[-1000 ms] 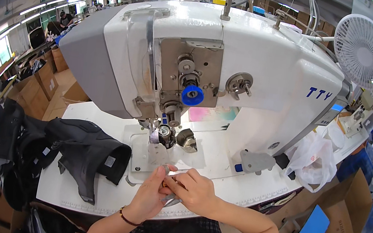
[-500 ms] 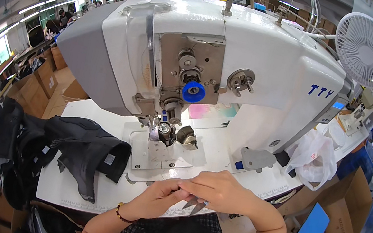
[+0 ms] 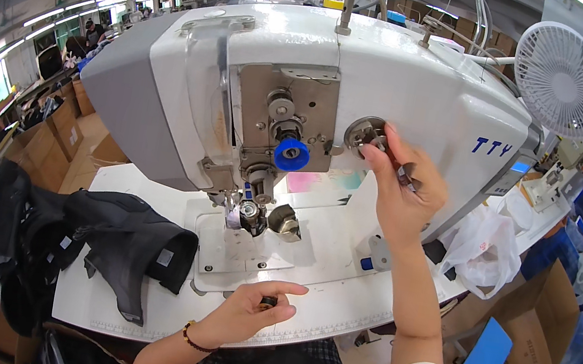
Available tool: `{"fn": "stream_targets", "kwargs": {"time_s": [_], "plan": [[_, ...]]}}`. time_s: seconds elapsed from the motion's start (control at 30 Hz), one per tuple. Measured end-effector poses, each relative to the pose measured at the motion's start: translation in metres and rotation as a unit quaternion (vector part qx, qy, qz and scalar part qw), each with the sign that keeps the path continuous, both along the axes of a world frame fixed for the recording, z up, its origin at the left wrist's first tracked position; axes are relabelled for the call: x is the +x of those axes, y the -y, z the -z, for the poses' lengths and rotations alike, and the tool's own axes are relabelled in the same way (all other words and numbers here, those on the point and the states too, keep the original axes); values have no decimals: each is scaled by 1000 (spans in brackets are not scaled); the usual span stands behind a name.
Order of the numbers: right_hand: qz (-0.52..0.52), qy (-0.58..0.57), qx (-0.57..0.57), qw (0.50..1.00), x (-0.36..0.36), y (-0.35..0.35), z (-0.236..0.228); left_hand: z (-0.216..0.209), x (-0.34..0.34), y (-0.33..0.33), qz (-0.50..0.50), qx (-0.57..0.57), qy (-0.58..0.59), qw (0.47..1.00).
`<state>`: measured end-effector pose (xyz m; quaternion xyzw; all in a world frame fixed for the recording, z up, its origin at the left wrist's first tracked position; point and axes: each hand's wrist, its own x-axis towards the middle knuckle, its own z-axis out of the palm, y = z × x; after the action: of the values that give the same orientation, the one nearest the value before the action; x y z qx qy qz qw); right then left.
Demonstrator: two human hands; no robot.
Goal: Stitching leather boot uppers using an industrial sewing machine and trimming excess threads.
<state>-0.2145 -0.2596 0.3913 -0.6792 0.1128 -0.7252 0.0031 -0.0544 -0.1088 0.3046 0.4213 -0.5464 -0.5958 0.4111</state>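
Observation:
My right hand [image 3: 413, 191] is raised to the front of a white industrial sewing machine [image 3: 430, 89]. Its thumb and forefinger pinch at a round metal bobbin winder [image 3: 358, 136], partly hidden by the fingers. A small dark metal piece [image 3: 406, 177] shows between the other fingers, perhaps part of the snips seen before. Over the table's front edge, my left hand [image 3: 250, 312] has its forefinger stretched out and the others curled round a small dark bobbin [image 3: 268, 302]. Beyond it, a curved metal cover [image 3: 285, 221] stands swung aside from the hook area [image 3: 252, 215].
Black sewn pieces [image 3: 136, 237] lie on the left of the white table [image 3: 316, 310]. A white plastic bag [image 3: 484, 249] and a fan [image 3: 565, 70] are at the right. Below stand a cardboard box [image 3: 538, 323] and a blue panel [image 3: 486, 357].
My hands have parted. The right one rose from the table's front edge to the bobbin winder; the left stayed low. The snips' blades no longer show. The view shifted slightly.

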Motion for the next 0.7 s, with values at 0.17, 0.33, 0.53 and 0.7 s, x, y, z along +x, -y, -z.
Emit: {"fn": "stream_targets", "kwargs": {"time_s": [0.17, 0.33, 0.53, 0.7], "plan": [[-35, 26, 23, 999, -3, -4, -5, -3, -3, 2, -10, 8, 9, 1000], [57, 231, 105, 966, -50, -7, -69, 3, -1, 5, -22, 0, -16, 1000], [-164, 125, 276, 939, -54, 5, -87, -5, -2, -1, -8, -2, -2, 1000], [66, -22, -135, 988, -52, 22, -82, -8, -5, 2, -23, -2, 13, 1000]]}}
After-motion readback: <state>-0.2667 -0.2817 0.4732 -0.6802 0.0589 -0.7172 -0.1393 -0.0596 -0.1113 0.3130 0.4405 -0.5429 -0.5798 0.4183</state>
